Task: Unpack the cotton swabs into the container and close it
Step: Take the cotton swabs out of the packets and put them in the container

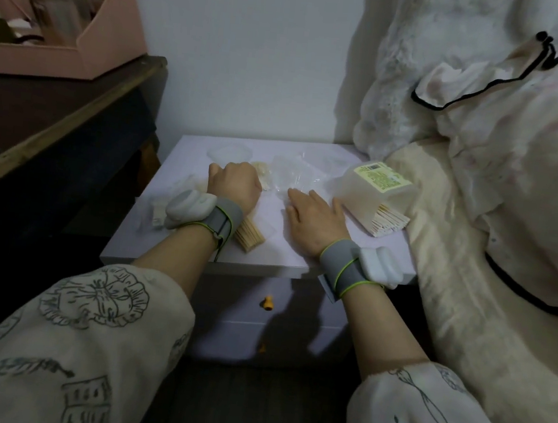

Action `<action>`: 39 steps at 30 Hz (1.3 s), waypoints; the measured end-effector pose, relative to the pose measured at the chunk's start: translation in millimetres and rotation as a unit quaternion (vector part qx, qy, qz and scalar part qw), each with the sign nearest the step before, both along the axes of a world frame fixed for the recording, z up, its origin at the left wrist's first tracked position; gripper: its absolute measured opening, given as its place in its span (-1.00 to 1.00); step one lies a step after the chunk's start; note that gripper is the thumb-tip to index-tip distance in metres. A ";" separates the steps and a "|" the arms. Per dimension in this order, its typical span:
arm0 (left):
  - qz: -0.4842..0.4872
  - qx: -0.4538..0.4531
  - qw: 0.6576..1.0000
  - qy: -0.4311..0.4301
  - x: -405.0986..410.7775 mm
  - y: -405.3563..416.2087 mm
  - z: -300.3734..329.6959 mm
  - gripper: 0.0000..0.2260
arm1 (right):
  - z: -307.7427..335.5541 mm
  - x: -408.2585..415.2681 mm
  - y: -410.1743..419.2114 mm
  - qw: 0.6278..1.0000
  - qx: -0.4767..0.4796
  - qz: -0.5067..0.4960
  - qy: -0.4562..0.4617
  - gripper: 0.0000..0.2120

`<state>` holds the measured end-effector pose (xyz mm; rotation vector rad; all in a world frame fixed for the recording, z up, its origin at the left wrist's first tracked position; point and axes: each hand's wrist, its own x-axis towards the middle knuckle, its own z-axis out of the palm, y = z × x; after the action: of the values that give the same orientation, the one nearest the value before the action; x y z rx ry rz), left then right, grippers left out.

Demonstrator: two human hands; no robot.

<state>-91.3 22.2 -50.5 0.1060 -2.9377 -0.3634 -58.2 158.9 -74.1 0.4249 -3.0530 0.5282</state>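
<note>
On the small lilac nightstand (265,261), my left hand (234,184) is closed around a bundle of wooden-stick cotton swabs (249,237); stick ends poke out below my wrist and cotton tips show beyond my knuckles. My right hand (315,217) lies flat, fingers spread, touching crumpled clear plastic wrapping (291,174). A translucent square swab box (376,190) with a yellow-green label lies on its side at the right, swab sticks showing at its open end. A clear round container piece (230,153) sits at the back.
A dark wooden desk (56,119) with a pink organizer (67,17) stands to the left. Bedding and pillows (495,199) press against the nightstand's right edge. More clear wrapping (161,206) lies at the nightstand's left. The drawer front has a small yellow knob (267,303).
</note>
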 end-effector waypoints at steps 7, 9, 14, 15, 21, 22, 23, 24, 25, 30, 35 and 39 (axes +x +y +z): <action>0.019 0.127 0.985 0.115 10.7 -5.8 30.6 -0.77 | 1.4 3.4 -0.8 1.000 -0.002 0.012 0.009 -0.57; 0.018 0.136 0.982 0.128 15.7 -7.6 43.4 -0.79 | 1.7 5.7 -1.0 1.000 -0.008 0.013 0.015 -0.59; 0.035 0.192 0.966 0.172 28.6 -6.2 61.8 -0.75 | 10.5 11.9 2.0 0.997 -0.067 0.020 0.039 -0.59; 0.036 0.206 0.962 0.175 32.0 -5.7 63.2 -0.76 | 13.1 14.2 3.0 0.994 -0.088 0.024 0.060 -0.60; 0.014 0.303 0.938 0.168 53.2 2.7 57.9 -0.75 | 25.3 25.9 5.3 0.945 -0.302 -0.022 0.121 -0.76; 0.005 0.314 0.936 0.161 58.0 5.8 54.6 -0.76 | 26.2 27.8 4.5 0.937 -0.333 -0.024 0.101 -0.76; -0.006 0.318 0.936 0.153 63.6 9.0 50.9 -0.75 | 26.7 30.2 3.6 0.927 -0.365 -0.023 0.082 -0.77; -0.016 0.312 0.939 0.146 69.1 12.1 47.3 -0.75 | 27.4 31.8 3.0 0.914 -0.399 -0.023 0.065 -0.77; -0.025 0.296 0.944 0.143 74.0 15.1 44.4 -0.75 | 28.8 33.2 2.5 0.900 -0.432 -0.023 0.049 -0.76; -0.041 0.263 0.953 0.143 89.2 23.8 29.7 -0.78 | 28.6 37.3 6.3 0.876 -0.481 -0.045 0.012 -0.79; -0.045 0.275 0.951 0.135 92.4 28.0 15.8 -0.84 | 26.5 38.7 11.0 0.870 -0.489 -0.062 -0.018 -0.82; -0.054 0.266 0.952 0.140 93.6 29.8 7.6 -0.85 | 24.4 35.9 11.4 0.881 -0.465 -0.080 -0.015 -0.86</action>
<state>2.3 52.0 -42.9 -0.0360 -2.4989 -1.0829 -22.3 170.3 -49.6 0.1093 -2.3872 1.8205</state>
